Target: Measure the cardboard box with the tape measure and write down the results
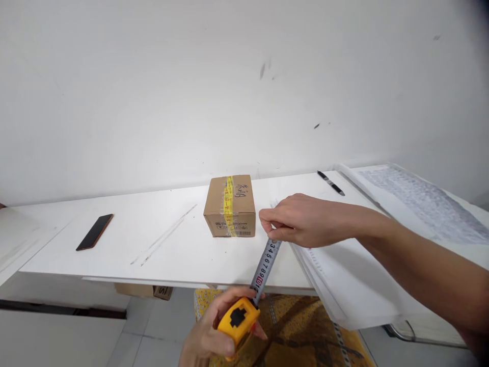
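My left hand (pixel 214 326) is wrapped round the yellow case of a tape measure (pixel 237 322), just in front of the desk's front edge. From the case a short length of numbered metal blade (pixel 264 266) runs up and to the right. Its free end is pinched between the fingers of my right hand (pixel 292 220), and the very tip is hidden there. A small cardboard box (pixel 240 206) with yellow tape across it sits on the desk, just left of my right fingers. Handwriting marks the top of the box. A small gap separates the fingers from it.
On the white desk (pixel 171 260) a dark phone-like slab (pixel 95 232) lies at the left. A black pen (pixel 330 183) lies at the back right. Paper sheets (pixel 359 285) under my right forearm overhang the front edge. A wall stands behind; below is a yellow patterned cloth (pixel 298 326).
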The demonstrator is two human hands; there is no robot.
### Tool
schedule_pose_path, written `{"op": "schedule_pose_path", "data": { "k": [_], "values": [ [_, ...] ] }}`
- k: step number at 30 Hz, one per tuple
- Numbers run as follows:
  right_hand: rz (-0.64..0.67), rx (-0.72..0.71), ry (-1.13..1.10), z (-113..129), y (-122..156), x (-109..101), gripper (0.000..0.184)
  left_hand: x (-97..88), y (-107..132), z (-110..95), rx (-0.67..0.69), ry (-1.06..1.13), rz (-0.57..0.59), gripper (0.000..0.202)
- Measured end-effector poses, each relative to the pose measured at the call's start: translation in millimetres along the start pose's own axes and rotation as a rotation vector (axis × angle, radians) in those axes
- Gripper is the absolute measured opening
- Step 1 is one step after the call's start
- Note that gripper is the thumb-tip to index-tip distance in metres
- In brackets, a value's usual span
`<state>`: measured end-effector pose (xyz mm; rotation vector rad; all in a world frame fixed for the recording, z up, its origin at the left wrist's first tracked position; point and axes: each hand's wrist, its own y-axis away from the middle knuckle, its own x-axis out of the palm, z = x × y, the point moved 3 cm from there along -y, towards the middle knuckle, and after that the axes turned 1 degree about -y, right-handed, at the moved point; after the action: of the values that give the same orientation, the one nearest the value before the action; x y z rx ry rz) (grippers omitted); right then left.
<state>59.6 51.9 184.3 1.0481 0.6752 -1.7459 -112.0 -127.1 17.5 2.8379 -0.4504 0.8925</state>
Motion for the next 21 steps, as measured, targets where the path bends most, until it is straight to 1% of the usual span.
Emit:
{"op": "schedule_pose_path", "data": {
  "k": [2,3,4,5,7,8,9,10,11,12,14,16,19,21],
  "values": [
    [-0.007,-0.013,-0.068,1,-3,-4,0.017,-1.2,3,-2,0.030,-0.031,-0.025,0.081],
    [-0.029,-0.027,-0.118,0,-4,-6,0.016,-2.5,4,-5,0.061,-0.043,-0.059,0.081],
    [-0.077,-0.042,-0.177,-2,-7,-7,0.019,-4.2,6,-9,0.108,-0.051,-0.107,0.081],
    [-0.153,-0.049,-0.237,-6,-9,-9,0.024,-6.3,7,-15,0.172,-0.056,-0.163,0.080],
    [-0.337,-0.036,-0.317,-22,-15,-7,0.037,-13.5,8,-33,0.335,-0.067,-0.317,0.078],
    [-0.415,-0.018,-0.317,-33,-19,-3,0.045,-18.9,8,-44,0.422,-0.078,-0.415,0.075],
    [-0.461,-0.002,-0.285,-44,-23,4,0.055,-25.2,7,-55,0.502,-0.093,-0.511,0.073],
    [-0.468,0.009,-0.219,-55,-29,13,0.069,-32.2,4,-66,0.571,-0.109,-0.600,0.070],
    [-0.449,0.034,-0.145,-66,-35,23,0.082,-39.7,-1,-77,0.623,-0.122,-0.668,0.067],
    [-0.424,0.059,-0.081,-76,-41,34,0.091,-47.3,-8,-86,0.656,-0.128,-0.710,0.063],
    [-0.396,0.069,-0.002,-90,-53,52,0.097,-62.0,-26,-99,0.663,-0.117,-0.729,0.057],
    [-0.420,0.045,0.053,-96,-61,62,0.095,-73.9,-46,-104,0.618,-0.080,-0.703,0.055],
    [-0.485,0.012,0.146,-96,-70,63,0.092,-82.6,-68,-107,0.541,-0.039,-0.643,0.055],
    [-0.513,0.005,0.184,-97,-75,56,0.087,-82.8,-73,-110,0.531,-0.042,-0.620,0.055]
  ]
}}
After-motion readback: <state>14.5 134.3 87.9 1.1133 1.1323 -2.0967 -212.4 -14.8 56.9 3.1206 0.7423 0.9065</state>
